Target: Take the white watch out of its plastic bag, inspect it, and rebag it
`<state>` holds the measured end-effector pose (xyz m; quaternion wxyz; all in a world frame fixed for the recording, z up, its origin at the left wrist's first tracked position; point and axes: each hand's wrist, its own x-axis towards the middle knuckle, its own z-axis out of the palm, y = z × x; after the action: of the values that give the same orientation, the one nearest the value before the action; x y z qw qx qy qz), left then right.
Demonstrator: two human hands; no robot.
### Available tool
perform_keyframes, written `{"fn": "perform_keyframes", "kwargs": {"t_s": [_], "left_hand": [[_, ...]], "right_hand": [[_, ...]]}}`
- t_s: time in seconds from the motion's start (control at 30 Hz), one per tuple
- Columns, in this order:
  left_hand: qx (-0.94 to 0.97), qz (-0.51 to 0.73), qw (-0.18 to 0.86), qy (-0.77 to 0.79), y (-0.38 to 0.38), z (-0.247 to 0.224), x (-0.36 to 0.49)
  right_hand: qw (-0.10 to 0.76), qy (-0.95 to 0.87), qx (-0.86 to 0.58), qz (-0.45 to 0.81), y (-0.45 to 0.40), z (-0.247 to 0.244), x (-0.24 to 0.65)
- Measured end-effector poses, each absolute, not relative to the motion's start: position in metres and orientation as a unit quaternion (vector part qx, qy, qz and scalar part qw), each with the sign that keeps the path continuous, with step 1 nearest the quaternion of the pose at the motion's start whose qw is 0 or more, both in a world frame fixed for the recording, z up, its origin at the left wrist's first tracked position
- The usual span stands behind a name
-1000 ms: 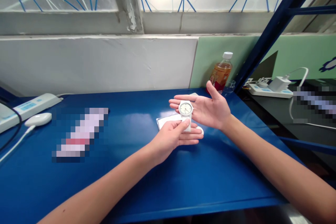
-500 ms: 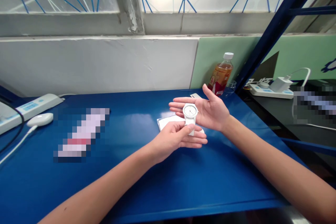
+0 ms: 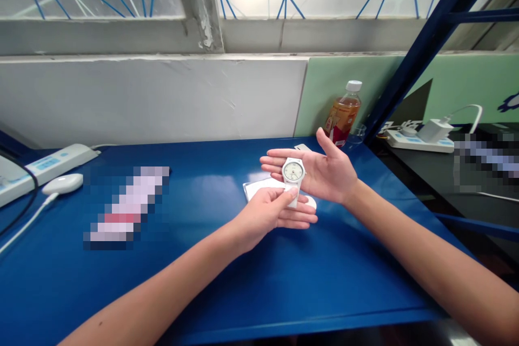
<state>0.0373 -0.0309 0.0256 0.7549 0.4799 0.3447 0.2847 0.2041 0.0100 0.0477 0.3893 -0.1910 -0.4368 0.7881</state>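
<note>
A white wristwatch (image 3: 293, 171) with a round, pale dial is held face up above the desk. My left hand (image 3: 263, 213) pins its lower strap under the thumb, with the fingers stretched out beneath. Just behind the watch, my right hand (image 3: 330, 175) lies palm up, fingers extended and thumb raised. The watch head overlaps its fingers; whether they touch cannot be made out. Under both hands is a flat white object (image 3: 254, 187), mostly covered. A rounded white piece (image 3: 311, 203) shows past my left fingertips, its kind unclear.
On the blue desk (image 3: 194, 292), a power strip (image 3: 60, 159) and a white corded device (image 3: 62, 184) sit at left, near a blurred-out object (image 3: 127, 205). A drink bottle (image 3: 344, 116) stands at the back right, before a blue post (image 3: 421, 32). Another power strip (image 3: 421, 140) lies beyond.
The watch has tilted slightly, so its dial now shows more clearly. My left thumb has shifted a little on the strap. The right hand has barely moved.
</note>
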Motion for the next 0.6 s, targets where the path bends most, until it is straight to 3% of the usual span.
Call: {"fn": "perform_keyframes", "kwargs": {"t_s": [0.07, 0.17, 0.27, 0.37, 0.6], "left_hand": [[0.552, 0.333, 0.662, 0.382, -0.032, 0.028, 0.036], [0.688, 0.404, 0.396, 0.455, -0.031, 0.031, 0.029], [0.768, 0.387, 0.193, 0.473, -0.026, 0.03, 0.019], [0.804, 0.351, 0.119, 0.465, -0.021, 0.023, 0.014], [0.869, 0.291, 0.094, 0.39, -0.017, 0.014, 0.017]], "right_hand": [[0.419, -0.487, -0.256, 0.723, 0.012, 0.049, 0.203], [0.486, -0.609, -0.37, 0.506, 0.009, 0.053, 0.206], [0.481, -0.689, -0.428, 0.332, -0.003, 0.053, 0.211], [0.451, -0.695, -0.429, 0.359, -0.018, 0.045, 0.212], [0.478, -0.674, -0.47, 0.311, -0.023, 0.024, 0.215]]}}
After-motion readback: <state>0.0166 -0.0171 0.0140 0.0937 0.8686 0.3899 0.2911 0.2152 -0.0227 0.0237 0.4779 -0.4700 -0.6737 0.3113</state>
